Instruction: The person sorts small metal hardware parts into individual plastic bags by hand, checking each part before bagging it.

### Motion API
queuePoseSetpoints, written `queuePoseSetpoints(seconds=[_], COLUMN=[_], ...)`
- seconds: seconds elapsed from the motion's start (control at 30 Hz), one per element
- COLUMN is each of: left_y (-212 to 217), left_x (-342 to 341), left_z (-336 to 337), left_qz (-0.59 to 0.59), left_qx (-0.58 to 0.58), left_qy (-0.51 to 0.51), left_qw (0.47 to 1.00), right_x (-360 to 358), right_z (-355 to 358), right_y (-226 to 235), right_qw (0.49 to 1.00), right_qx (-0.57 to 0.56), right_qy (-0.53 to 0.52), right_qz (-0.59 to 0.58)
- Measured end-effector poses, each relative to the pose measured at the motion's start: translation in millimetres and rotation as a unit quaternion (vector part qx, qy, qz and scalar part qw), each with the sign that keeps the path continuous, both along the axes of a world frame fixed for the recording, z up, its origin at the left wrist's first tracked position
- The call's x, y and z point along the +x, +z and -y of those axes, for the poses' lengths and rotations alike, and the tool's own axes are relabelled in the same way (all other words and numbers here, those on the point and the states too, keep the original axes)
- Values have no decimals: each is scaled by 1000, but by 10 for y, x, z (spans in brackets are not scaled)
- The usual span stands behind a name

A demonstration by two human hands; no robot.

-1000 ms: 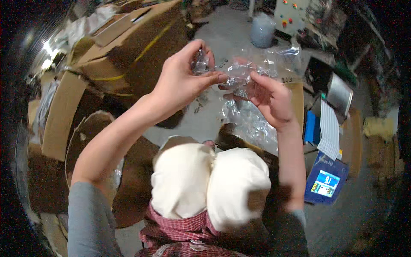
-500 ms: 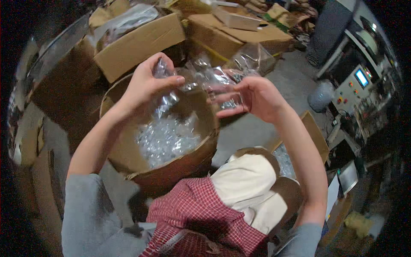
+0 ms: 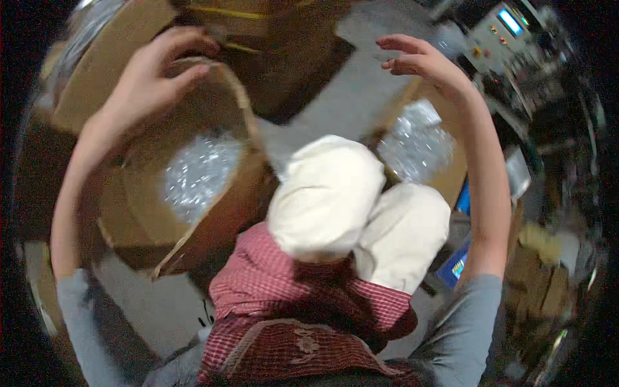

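Note:
My left hand point(image 3: 169, 69) is above the upper rim of a large cardboard box point(image 3: 132, 222) on my left. Its thumb and fingers curve apart, and nothing shows between them. Small clear plastic bags point(image 3: 203, 175) lie in a glossy heap at the bottom of that box. Over on the right, my right hand point(image 3: 429, 63) is raised with fingers stretched out and nothing visible in it. Just below it stands a smaller cardboard box point(image 3: 456, 158), with more clear plastic bags point(image 3: 418, 147) piled inside.
Between the two boxes are my knees in white covers point(image 3: 329, 193) and a red checked apron point(image 3: 264, 274). A machine panel with a lit screen point(image 3: 509, 22) stands at the far right. Another carton point(image 3: 97, 71) sits at the far left.
The clear bags that were in my hands are gone from them. My hands have moved apart, and the view has swung down and to the right, bringing the smaller box into fuller view.

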State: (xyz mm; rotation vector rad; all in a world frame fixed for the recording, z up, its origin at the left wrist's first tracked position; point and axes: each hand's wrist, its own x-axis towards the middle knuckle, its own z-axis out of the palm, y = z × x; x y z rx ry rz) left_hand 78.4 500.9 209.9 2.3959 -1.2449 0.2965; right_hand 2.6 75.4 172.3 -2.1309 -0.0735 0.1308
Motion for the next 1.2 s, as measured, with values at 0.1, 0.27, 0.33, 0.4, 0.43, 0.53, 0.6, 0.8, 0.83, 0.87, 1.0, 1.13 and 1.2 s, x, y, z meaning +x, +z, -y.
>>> queuePoseSetpoints(seconds=[0.1,0.27,0.33,0.4,0.43,0.53,0.6,0.8,0.83,0.87,1.0,1.13,1.2], left_y=[123,-332,-894,-1644,-2071,-2849,-3144,-3473,-3492,-3570,-3525,-3252,-3275], left_x=[-82,-540,-535,-580,-516,-710,-736,-624,-649,-636,-607,-633,-554], left_z=[1391,3591,4282,4842,4896,5207,5233,5441,5491,5505,5338,5256,5267], left_qz=[-17,-7,1,-58,-96,-236,-319,-515,-583,-583,-656,-775,-825], left_qx=[7,178,214,203,218,222,202,96,30,29,11,-1,-24], left_qy=[-168,-301,-342,-322,-298,-315,-294,-183,-176,-139,-93,-137,-140], left_qw=[986,937,915,923,924,892,878,832,792,800,749,617,547], right_x=[-454,-1196,-1239,-1403,-1269,-1620,-1684,-1722,-1704,-1594,-1559,-1527,-1468], right_z=[1171,2512,2696,2855,2504,2708,2900,2816,2778,2635,2323,2142,2062], right_y=[-472,-1898,-2459,-3009,-3157,-3735,-3871,-3700,-3608,-3403,-2977,-2893,-2853], right_qw=[982,919,887,851,840,809,833,812,787,776,762,734,729], right_qx=[-43,-36,-183,-359,-374,-446,-349,14,141,187,282,356,381], right_qy=[-170,-358,-360,-345,-358,-381,-426,-582,-593,-594,-572,-560,-549], right_qz=[-72,-160,-225,-165,-159,16,-49,35,93,101,116,143,152])
